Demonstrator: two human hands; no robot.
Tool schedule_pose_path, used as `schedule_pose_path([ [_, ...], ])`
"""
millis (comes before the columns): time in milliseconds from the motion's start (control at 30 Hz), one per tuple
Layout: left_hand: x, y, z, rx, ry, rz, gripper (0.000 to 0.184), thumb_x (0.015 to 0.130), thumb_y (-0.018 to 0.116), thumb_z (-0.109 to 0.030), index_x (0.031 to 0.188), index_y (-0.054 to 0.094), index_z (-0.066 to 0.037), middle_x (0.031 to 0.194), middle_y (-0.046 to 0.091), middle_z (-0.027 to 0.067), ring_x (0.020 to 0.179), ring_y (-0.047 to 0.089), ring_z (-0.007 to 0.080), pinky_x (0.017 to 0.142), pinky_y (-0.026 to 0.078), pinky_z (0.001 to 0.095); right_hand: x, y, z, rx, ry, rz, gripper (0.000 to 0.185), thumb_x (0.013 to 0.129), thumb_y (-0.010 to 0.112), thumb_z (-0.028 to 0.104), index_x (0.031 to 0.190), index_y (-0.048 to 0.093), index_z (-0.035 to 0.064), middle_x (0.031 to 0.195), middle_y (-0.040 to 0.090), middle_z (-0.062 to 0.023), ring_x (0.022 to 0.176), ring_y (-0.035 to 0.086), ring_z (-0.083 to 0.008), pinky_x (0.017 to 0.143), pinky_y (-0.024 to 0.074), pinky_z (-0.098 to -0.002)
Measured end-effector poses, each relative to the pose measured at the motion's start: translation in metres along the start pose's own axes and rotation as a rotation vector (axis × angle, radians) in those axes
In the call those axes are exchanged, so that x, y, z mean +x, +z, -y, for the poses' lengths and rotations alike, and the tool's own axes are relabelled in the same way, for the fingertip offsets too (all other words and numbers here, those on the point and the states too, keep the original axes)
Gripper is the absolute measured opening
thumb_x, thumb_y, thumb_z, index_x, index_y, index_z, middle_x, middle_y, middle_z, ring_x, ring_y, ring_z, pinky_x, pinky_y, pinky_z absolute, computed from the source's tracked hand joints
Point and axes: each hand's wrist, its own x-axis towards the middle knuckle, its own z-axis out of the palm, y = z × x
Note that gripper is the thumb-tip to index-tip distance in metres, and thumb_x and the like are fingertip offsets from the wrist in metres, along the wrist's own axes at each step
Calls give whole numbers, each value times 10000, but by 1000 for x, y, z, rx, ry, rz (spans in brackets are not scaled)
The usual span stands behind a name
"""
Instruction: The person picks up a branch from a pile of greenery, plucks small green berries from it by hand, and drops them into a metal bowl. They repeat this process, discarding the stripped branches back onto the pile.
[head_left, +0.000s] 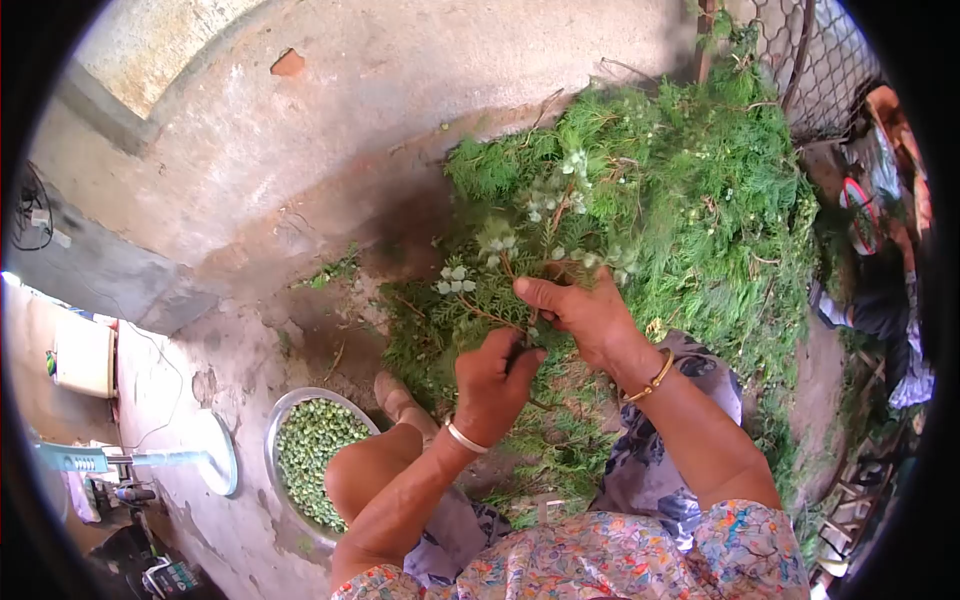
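Observation:
My left hand (493,385), with a white bangle at the wrist, is closed around the stem of a conifer branch (545,235). Pale blue-green cones (457,280) sit in clusters on its flat, scaly sprays. On the right side of the same branch, my right hand (590,312), wearing a gold bangle, has thumb and fingers pinched together among the twigs. Whether a twig or a cone lies between those fingertips is hidden. Behind and below both hands spreads a big heap of cut green branches (710,200).
A metal basin (271,455) full of small green cones (318,455) stands on the floor left of my knee. Beyond it is a standing fan's round base (215,455). A plastered wall (370,90) runs behind; wire mesh (820,60) rises at upper right.

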Motion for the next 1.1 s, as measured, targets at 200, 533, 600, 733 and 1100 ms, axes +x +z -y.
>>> schedule_pose_path([
  [200, 15, -29, 8, -201, -70, 253, 135, 790, 684, -79, 872, 641, 20, 619, 588, 32, 506, 505, 80, 462, 400, 228, 5, -1, 9, -80, 50, 7, 447, 717, 777, 145, 1048, 495, 39, 795, 601, -24, 687, 535, -114, 619, 434, -277],
  [533, 37, -51, -1, -201, -252, -177, 213, 787, 701, -138, 788, 635, 65, 600, 568, 11, 563, 488, 63, 514, 396, 241, -6, 7, 9, -221, 78, 125, 928, 705, 796, 151, 1320, 146, -97, 1108, 565, -105, 869, 577, -158, 714, 465, -299],
  [600, 37, -46, 4, -194, -256, -149, 226, 781, 708, -150, 765, 631, 63, 597, 565, 12, 552, 478, 58, 495, 382, 239, -10, 7, 6, -253, 44, 155, 784, 729, 771, 139, 1272, 241, -60, 1029, 588, -78, 840, 568, -140, 701, 466, -284],
  [733, 38, -48, 4, -402, -426, -83, 151, 809, 678, -150, 764, 631, -13, 605, 550, 5, 480, 453, 54, 413, 332, 205, -12, 6, 9, -305, 37, 253, 613, 751, 748, 136, 1210, 364, 1, 950, 607, -46, 813, 555, -121, 687, 464, -276],
  [1100, 37, -73, 3, -956, -480, 71, 122, 801, 553, -14, 917, 592, -11, 798, 618, 142, 607, 542, 131, 440, 414, 228, 4, -9, 13, -133, 11, 138, 329, 779, 713, 135, 960, 458, 32, 739, 532, 7, 589, 460, -75, 492, 342, -225],
])
